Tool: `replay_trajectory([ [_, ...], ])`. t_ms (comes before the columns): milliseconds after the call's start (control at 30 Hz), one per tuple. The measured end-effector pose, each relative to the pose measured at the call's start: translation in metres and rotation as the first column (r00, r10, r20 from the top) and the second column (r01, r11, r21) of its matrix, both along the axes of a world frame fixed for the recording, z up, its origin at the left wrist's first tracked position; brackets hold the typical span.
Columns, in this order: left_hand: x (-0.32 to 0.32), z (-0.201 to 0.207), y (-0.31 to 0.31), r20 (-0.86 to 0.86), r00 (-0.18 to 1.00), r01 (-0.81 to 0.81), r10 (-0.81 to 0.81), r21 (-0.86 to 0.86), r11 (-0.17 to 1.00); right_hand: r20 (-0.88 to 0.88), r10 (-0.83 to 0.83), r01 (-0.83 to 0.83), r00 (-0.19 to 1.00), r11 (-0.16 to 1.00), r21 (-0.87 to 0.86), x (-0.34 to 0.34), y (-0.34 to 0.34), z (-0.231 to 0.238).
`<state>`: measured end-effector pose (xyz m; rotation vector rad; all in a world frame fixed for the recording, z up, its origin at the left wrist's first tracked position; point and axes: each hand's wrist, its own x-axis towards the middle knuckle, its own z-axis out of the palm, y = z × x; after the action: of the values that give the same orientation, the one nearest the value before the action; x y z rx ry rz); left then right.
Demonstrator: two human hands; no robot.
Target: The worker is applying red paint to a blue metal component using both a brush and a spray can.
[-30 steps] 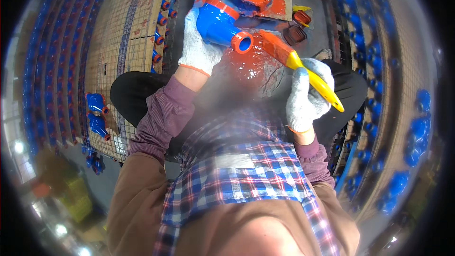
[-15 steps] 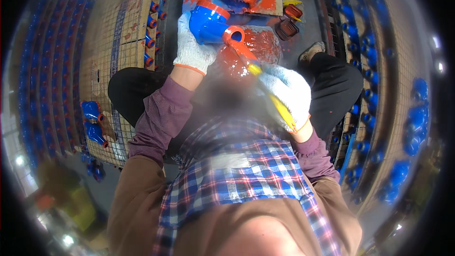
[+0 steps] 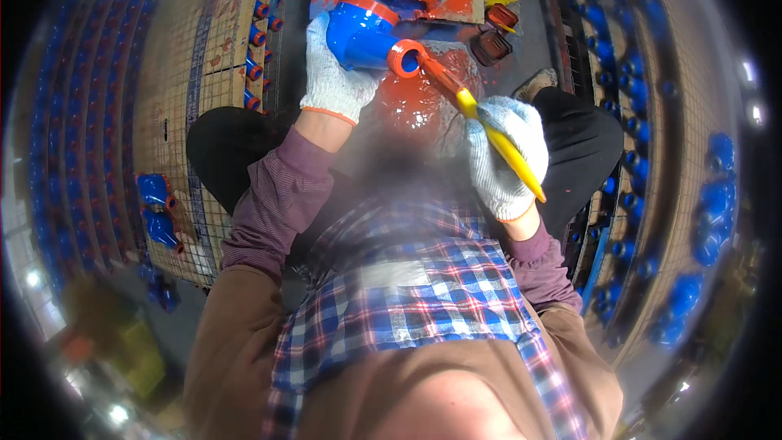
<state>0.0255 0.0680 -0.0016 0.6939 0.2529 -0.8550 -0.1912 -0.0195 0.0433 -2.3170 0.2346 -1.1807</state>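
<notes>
Head-worn fisheye, looking steeply down, close

We see a bright, evenly lit centre, sharp enough to show the glove knit. Wet orange paint (image 3: pixel 415 106) just above centre throws white glare spots. A soft blurred patch sits at the middle. Toward 3 and 9 o'clock straight lines bow and colours smear; small lamps flare at 2, 7 and 8 o'clock. Beyond the circular rim all is black.
</notes>
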Motion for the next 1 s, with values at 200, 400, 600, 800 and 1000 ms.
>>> replay_trajectory([
  [200, 0.005, 0.004, -0.004, 0.22, 0.96, -0.165, 0.174, -0.062, 0.984, 0.065, -0.128, 0.085, 0.99, 0.886, 0.456, -0.012, 0.004, -0.015],
  [400, -0.001, 0.015, -0.005, 0.543, 0.764, -0.352, 0.349, -0.102, 0.93, 0.159, -0.173, 0.008, 0.972, 0.702, 0.712, -0.008, 0.002, -0.018],
  [600, 0.024, 0.041, 0.002, 0.52, 0.808, -0.3, 0.275, -0.038, 0.953, 0.146, -0.123, 0.011, 0.982, 0.8, 0.6, 0.006, -0.019, -0.01],
  [800, 0.089, 0.085, 0.06, 0.328, 0.924, -0.124, 0.195, -0.226, 0.966, -0.054, -0.032, 0.028, 0.998, 0.996, -0.083, 0.04, -0.057, 0.014],
  [1000, 0.154, 0.119, 0.159, 0.295, 0.843, -0.351, 0.45, -0.331, 0.876, -0.076, 0.059, -0.085, 0.995, 0.91, -0.405, 0.094, -0.049, 0.04],
])
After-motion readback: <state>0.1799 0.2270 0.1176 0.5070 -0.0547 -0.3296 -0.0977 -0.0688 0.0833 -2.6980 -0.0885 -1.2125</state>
